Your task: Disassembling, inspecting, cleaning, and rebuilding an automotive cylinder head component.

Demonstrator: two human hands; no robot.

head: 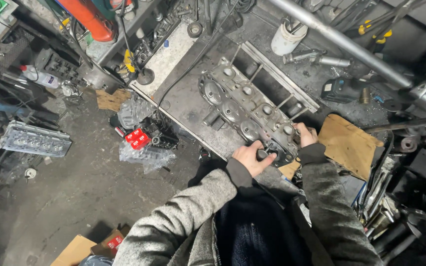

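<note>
— What is shown on the bench?

— A grey cast-metal cylinder head is seen lying flat on the steel-topped workbench. Its near end is gripped by the right hand, while the left hand is closed around a dark round-handled tool pressed to that end.

— How is the step best handled?

— The tool should be kept square and the casting steadied.

— What crowds the work?

— A brown cardboard sheet is pressed against the right side; a black power tool and a white plastic cup are left behind.
</note>
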